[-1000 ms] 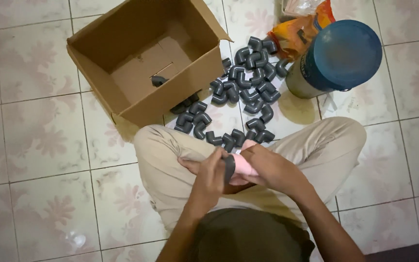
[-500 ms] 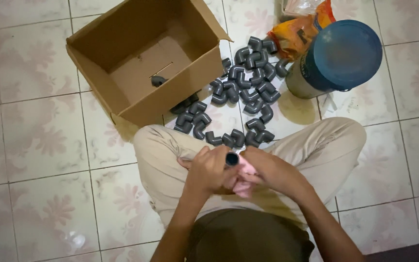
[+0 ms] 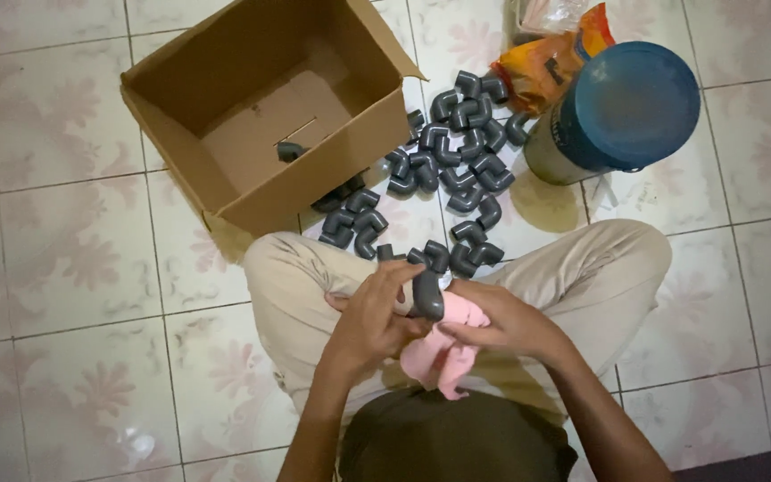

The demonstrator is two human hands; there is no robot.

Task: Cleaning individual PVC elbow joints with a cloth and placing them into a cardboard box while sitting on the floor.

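My left hand [image 3: 372, 317] holds a grey pipe elbow [image 3: 426, 293] in a narrow grip; my right hand [image 3: 503, 323] bunches the pink cloth [image 3: 443, 353]. Rubbing hard could twist the smooth elbow loose onto the floor [image 3: 64, 286].

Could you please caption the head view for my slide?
Seated person's left hand holds a grey pipe elbow; right hand holds pink cloth.

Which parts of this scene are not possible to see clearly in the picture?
- Head view: the left hand covers part of the grey elbow fitting, so its lower end is hidden.
- The right hand hides much of the pink cloth.
- The cardboard box wall hides some fittings behind its corner.
- The orange bag is cut off by the top edge and partly covered by the blue-lidded jar.
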